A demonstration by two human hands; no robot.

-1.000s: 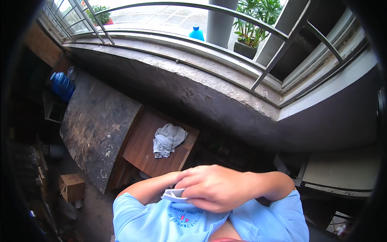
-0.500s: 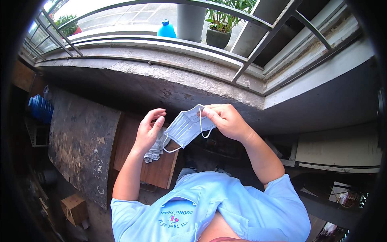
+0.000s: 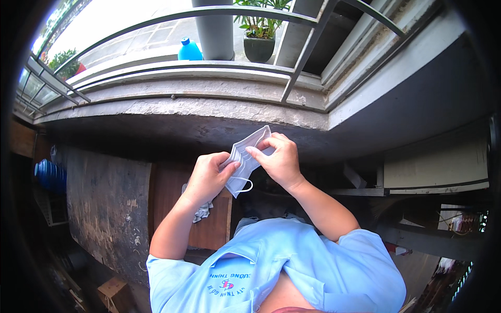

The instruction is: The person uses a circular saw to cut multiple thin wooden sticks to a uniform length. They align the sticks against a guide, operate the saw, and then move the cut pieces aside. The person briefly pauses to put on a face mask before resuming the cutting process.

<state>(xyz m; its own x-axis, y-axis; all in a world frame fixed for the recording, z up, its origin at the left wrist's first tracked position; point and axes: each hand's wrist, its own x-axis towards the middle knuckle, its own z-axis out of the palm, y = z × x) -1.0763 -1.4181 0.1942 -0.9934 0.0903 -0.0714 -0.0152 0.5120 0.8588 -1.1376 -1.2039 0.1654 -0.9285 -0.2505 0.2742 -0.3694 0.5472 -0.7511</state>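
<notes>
A pale, pleated face mask point(image 3: 242, 153) is held up between my two hands, in front of the window ledge. My left hand point(image 3: 210, 175) pinches its left edge between thumb and fingers. On the other side, my right hand point(image 3: 278, 157) is closed on the mask's right part, with thumb and fingertips together. One white ear loop hangs free at the lower end of the mask. Behind my left wrist a crumpled grey-white cloth point(image 3: 203, 212) lies on a brown wooden board point(image 3: 215, 225), partly hidden by my forearm.
A stained dark tabletop point(image 3: 107, 203) stands on the left, with a blue water jug point(image 3: 50, 176) beyond it. Ahead runs a rough ledge point(image 3: 172, 107) under metal window bars. Outside are a blue bottle point(image 3: 190, 50) and a potted plant point(image 3: 259, 46). A cardboard box point(image 3: 114, 293) sits lower left.
My left hand has moved right and closed on the mask; before, it was apart from it. My right hand has shifted slightly left, and the view has turned a little.
</notes>
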